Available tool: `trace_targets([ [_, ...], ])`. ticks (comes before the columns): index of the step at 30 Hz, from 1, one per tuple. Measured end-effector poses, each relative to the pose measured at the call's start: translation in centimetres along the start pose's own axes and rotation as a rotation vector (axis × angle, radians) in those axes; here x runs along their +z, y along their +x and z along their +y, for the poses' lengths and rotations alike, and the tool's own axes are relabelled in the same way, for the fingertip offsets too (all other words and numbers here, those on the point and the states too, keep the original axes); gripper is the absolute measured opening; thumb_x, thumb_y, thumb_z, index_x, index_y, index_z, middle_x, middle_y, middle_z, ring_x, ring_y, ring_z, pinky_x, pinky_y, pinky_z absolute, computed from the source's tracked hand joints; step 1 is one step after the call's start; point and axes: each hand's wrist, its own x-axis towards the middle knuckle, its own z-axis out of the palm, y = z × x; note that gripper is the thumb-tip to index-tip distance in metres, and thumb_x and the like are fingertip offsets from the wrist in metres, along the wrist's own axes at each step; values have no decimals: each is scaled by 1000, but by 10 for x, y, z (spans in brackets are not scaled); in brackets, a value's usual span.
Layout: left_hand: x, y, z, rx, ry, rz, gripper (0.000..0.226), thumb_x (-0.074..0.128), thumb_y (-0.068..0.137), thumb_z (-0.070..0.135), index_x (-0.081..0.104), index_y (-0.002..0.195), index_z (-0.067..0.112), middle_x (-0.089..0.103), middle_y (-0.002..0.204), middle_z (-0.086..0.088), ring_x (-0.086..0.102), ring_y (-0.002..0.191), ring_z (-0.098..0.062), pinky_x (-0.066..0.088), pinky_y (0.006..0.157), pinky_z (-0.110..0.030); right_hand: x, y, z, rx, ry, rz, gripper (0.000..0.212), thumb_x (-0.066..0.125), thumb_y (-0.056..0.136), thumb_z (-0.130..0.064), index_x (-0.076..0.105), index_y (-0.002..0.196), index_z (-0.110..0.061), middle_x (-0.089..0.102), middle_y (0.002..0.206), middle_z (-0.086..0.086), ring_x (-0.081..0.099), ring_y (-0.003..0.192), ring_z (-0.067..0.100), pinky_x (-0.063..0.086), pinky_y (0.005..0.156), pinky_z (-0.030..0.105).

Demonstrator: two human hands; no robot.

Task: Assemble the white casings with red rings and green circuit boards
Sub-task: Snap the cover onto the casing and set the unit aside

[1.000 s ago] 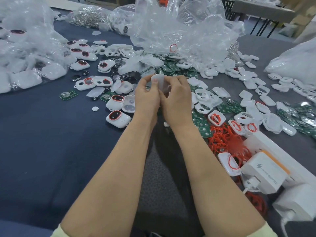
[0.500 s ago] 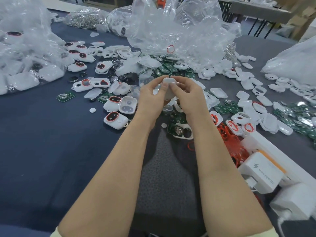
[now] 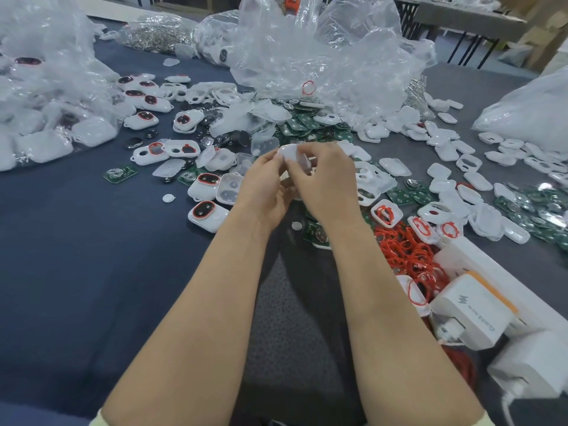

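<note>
Over the middle of the table I've got one white casing held up off the clutter. The left hand is pinching its left end and the right hand has its fingers curled round the other side. It's a smooth, rounded, plain white shell, half hidden by fingers. The red rings are piled to the right, with green circuit boards just beyond.

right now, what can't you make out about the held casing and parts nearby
Head view:
white casing: inside hidden by fingers of left hand and right hand.
circuit board: half covered by right forearm.
parts in left plastic bag: blurred by film.
white adapter: cut off by right edge.
</note>
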Motion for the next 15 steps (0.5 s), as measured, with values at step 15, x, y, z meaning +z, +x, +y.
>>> trace_targets([
  [15,2,-1,2,-30,-227,-11,19,37,103,8,55,102,13,70,62,-3,67,51,-17,55,47,-25,-5,-2,-9,108,133,62,22,64,87,-25,69,104,-12,70,101,3,62,95,19,47,88,33],
])
